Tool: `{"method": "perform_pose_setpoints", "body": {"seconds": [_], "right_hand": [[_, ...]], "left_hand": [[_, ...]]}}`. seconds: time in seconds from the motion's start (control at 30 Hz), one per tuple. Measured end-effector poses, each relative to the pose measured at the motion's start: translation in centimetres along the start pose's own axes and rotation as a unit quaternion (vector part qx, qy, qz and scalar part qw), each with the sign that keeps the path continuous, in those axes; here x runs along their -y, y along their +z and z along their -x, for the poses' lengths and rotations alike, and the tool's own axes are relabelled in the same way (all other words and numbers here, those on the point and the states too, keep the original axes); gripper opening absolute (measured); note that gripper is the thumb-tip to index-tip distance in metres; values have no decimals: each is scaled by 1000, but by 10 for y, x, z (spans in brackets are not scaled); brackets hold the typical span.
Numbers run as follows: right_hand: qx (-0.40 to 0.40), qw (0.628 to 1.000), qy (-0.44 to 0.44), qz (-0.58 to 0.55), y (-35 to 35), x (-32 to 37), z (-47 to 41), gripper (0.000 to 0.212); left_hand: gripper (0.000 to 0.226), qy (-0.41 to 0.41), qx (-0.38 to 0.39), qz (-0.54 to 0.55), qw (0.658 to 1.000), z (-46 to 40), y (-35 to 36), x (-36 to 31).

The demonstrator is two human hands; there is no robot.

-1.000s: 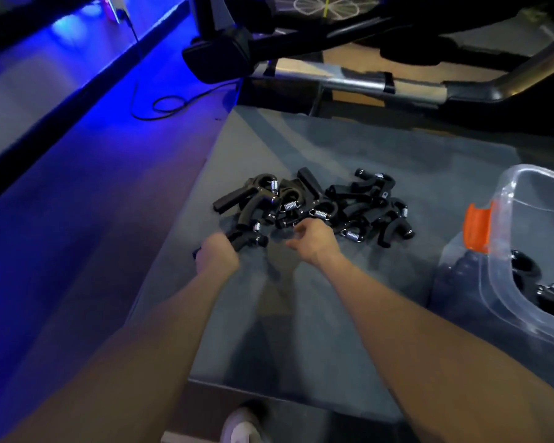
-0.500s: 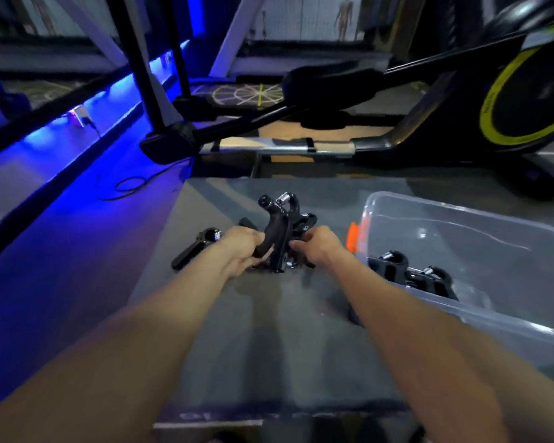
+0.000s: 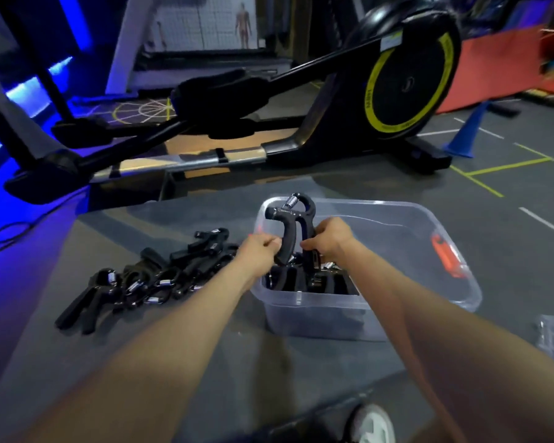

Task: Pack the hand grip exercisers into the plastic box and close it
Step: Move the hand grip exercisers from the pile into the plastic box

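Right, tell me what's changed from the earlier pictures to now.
Both hands have lifted a hand grip exerciser out of the pile and carried it right, over the plastic box. The left hand grips one handle, the right hand the other. The rest of the pile still lies on the table, and the box still holds exercisers.

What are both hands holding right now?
Left hand: grips one handle of the hand grip exerciser held over the plastic box.
Right hand: grips its other handle.
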State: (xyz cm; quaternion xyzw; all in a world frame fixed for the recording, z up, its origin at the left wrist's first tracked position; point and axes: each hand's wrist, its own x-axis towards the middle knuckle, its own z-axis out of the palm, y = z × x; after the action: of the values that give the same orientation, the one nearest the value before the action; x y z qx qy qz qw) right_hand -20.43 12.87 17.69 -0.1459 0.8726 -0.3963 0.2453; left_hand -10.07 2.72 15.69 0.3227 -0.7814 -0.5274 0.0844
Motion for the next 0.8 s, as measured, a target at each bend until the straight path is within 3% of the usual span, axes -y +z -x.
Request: {"method": "perform_pose_setpoints", "body": {"seconds": [0.1,0.2,0.43,0.57,0.8], "right_hand": [[-21,998,28,50,-15,-21,-16,27],[-36,994,59,85,-23,-42,-29,24],[-50,987,101,118,-23,-88,-42,10],[-55,986,116,104,-18,-99,-34,25],[-51,985,131,105,-6,-108,-14,32]], "left_hand": [[32,18,-89,-203,975,-17,7,9],[46,14,-123,-301,946,-24,14,18],[56,3,-180,-342,922,-30,34,32],[59,18,-194,-354,915,-19,35,36],[61,43,-227,-338,912,5,36,50]]}}
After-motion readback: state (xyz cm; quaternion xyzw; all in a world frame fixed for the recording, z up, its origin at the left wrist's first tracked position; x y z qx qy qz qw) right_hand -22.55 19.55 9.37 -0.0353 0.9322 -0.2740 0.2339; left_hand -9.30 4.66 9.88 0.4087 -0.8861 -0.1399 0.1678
